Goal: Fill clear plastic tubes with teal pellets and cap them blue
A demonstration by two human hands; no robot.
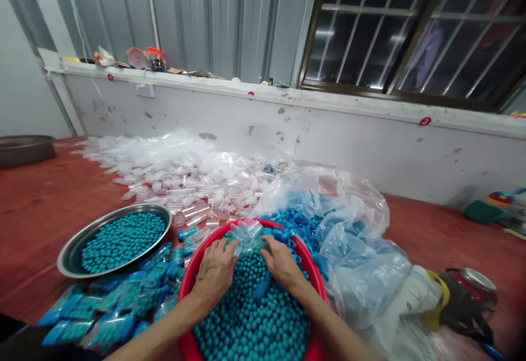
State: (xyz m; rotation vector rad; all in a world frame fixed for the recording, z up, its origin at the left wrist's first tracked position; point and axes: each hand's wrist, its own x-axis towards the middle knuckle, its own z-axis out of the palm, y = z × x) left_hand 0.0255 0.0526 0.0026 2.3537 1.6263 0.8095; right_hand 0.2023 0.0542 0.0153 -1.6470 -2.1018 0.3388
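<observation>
A red basin full of teal beads stands in front of me. Several clear plastic tubes lie together on the beads at its far side. My left hand reaches over the left rim, its fingers curled against the tubes from that side. From the opposite side my right hand closes on them with thumb and fingers; its exact hold is partly hidden. A blue cap lies on the beads below my right hand. More blue caps sit at the basin's far right edge.
Filled tubes with blue caps lie left of the basin, below a metal bowl of teal beads. Many clear tubes spread toward the wall. A clear plastic bag of blue caps is at right, near a red jar.
</observation>
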